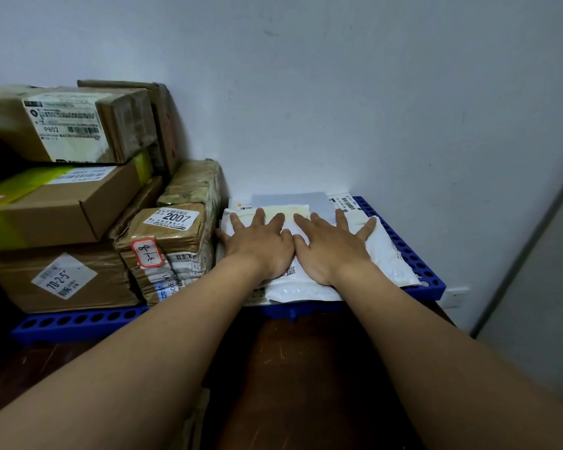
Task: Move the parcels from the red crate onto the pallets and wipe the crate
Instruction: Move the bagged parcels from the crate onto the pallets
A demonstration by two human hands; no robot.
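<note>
Both hands palm-down on a flat white mailer [387,258], the top of a small pile of soft parcels on the blue pallet [428,282] by the wall. L hand [257,246] and R hand [330,246] are side by side, thumbs nearly touching. Fingers [342,219] straight and spread, pressing only, nothing gripped.

Step is prob. settling/flattening the pile on the pallet. To do it well: press evenly, keep mailer edges inside the pallet rim (front edge sits right at the rim), and don't shove the pile into the taped carton [176,241] just beside it on the L. Red crate not in view, so can't tell how many parcels are left.

Writing:
- Taped carton: label "2007", plus a red-bordered sticker [147,253], handwritten, approx "8-1-5", unsure.
- Top carton [124,125]: "P802" + barcode.
- Bottom carton [62,280]: "70-2-5".
- Mailers: barcodes, and a QR code [290,271] near the wrists; small print unreadable.
</note>
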